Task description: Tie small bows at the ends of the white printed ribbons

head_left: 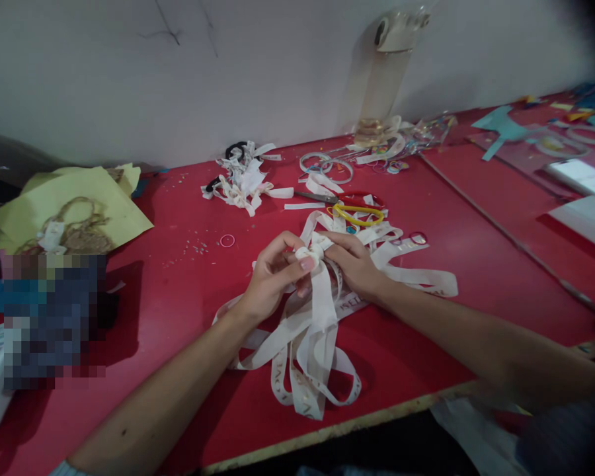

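White printed ribbon (322, 301) is gathered into a knot between my two hands. My left hand (277, 268) pinches the knot from the left, thumb on top. From the right, my right hand (354, 264) grips the ribbon beside the knot, its fingertips partly hidden behind the ribbon. Long ends and loops hang down and spread over the red table (178, 390) toward its front edge, and more loops lie to the right under my right wrist. Just beyond my hands, scissors (359, 208) with yellow and red handles lie among ribbon pieces.
Finished-looking ribbon bunches with black bands (248, 175) lie at the back. Clear rings (327, 166) and a tall clear bottle (381, 86) stand near the wall. Yellow paper (109, 205) with twine is at left; a phone (582, 175) lies at right. A pink band (227, 240) is nearby.
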Motion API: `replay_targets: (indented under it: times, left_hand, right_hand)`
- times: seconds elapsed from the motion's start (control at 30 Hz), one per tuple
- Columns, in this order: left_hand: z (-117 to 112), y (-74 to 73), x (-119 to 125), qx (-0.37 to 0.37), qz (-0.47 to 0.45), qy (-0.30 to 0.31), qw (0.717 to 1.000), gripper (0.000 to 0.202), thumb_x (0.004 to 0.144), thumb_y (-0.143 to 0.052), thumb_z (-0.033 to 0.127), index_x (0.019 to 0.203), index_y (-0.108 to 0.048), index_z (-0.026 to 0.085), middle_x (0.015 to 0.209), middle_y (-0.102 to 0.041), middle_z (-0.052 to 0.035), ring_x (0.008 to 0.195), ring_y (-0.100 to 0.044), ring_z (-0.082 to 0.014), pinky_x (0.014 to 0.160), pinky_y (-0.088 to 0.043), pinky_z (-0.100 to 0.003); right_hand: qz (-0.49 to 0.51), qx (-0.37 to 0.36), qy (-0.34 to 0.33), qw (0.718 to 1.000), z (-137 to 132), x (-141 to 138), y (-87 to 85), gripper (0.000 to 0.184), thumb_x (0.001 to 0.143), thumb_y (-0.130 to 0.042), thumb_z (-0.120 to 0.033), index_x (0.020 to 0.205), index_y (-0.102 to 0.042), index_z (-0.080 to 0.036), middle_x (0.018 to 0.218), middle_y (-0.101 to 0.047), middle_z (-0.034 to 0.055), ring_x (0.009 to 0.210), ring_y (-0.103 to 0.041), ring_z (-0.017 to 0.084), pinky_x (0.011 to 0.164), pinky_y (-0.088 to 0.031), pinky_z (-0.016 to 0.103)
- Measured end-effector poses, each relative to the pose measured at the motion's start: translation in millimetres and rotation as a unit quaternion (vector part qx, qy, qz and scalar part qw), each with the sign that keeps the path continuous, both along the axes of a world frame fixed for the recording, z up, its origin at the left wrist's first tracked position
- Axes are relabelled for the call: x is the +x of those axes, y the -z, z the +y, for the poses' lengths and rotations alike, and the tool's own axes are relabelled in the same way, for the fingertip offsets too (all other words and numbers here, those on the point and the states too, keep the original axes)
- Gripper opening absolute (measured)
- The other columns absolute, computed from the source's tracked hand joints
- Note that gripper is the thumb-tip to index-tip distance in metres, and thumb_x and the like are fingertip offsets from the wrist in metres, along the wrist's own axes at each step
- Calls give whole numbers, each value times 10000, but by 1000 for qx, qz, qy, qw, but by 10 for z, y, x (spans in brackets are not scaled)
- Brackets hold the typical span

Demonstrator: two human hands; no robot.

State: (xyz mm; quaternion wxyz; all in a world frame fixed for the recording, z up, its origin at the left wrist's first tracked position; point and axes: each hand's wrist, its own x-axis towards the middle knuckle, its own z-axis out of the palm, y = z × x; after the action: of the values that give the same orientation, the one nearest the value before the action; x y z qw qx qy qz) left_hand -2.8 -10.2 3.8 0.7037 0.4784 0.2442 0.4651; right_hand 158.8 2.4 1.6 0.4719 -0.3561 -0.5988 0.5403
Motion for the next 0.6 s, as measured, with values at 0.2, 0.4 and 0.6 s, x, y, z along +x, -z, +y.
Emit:
replay_targets:
  times: [0.2, 0.4, 0.6]
  left_hand:
    - [12, 7, -5, -1, -1, 11, 1000, 185, 813, -664, 286, 771, -512, 190, 606, -541, 50, 435, -499, -61, 414, -391, -173]
    - [22, 29, -11, 24, -5, 8, 1000, 123, 817, -656, 257, 758, -583, 178, 574, -545, 38, 450, -490, -67, 415, -399, -167]
    - [30, 28, -10, 18, -10, 4, 1000, 128, 805, -670, 257, 729, -615, 170, 577, -547, 35, 451, -484, -57, 413, -399, -155]
  right_hand:
    - [-10, -2, 12, 1000, 6, -1, 5, 169, 836, -510, -284, 718, -575, -181, 618, -467, -41, 525, -374, 81, 469, -305, 202]
    - [-31, -7, 18, 999, -14, -22, -39, 238, 836, -552, -327, 648, -519, -185, 550, -435, -47, 493, -366, 84, 442, -283, 205]
    - [-52, 10, 7, 999, -10, -19, 4, 251, 895, -483, -300, 670, -489, -188, 594, -430, -44, 539, -388, 87, 482, -314, 204]
